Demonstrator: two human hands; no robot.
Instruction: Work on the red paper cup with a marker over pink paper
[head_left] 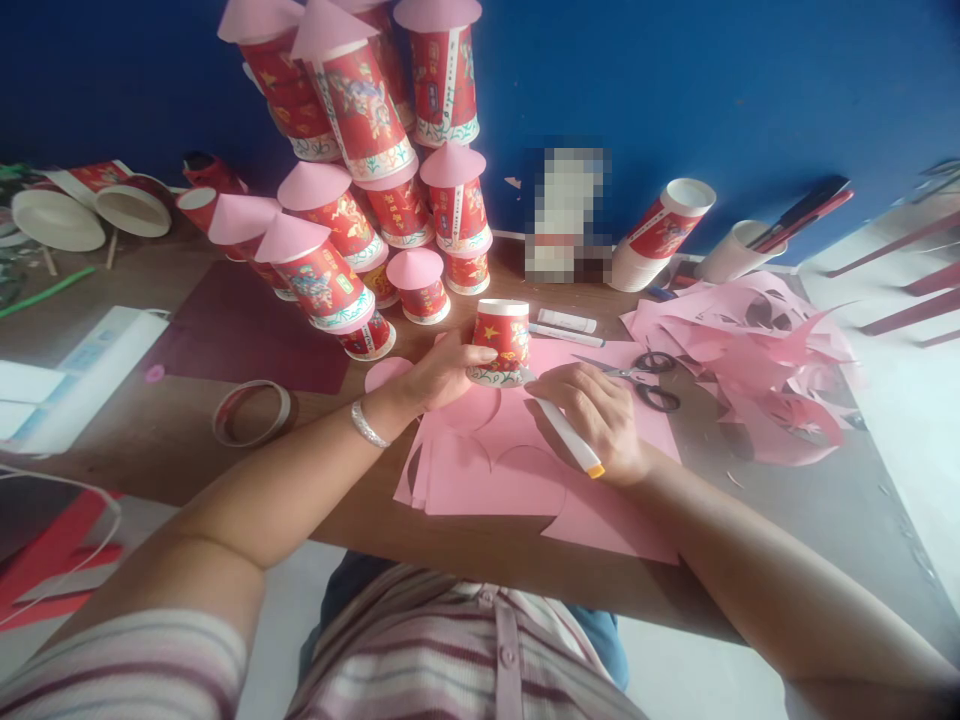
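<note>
Brown wooden worktop runs under both arms, with a deep blue wall behind. Nearest lies a stack of pink paper sheets, thin and floppy, likely to crease if pinched hard. On it the right hand is closed around a white marker pen with an orange end, tip toward the cup. The left hand wraps its fingers round an upturned red printed paper cup standing on the sheets; the cup looks light and easily crushed, best held gently round its wall. Black-handled scissors lie just right, pink offcuts beyond. Farthest, pink-coned red cups are stacked.
</note>
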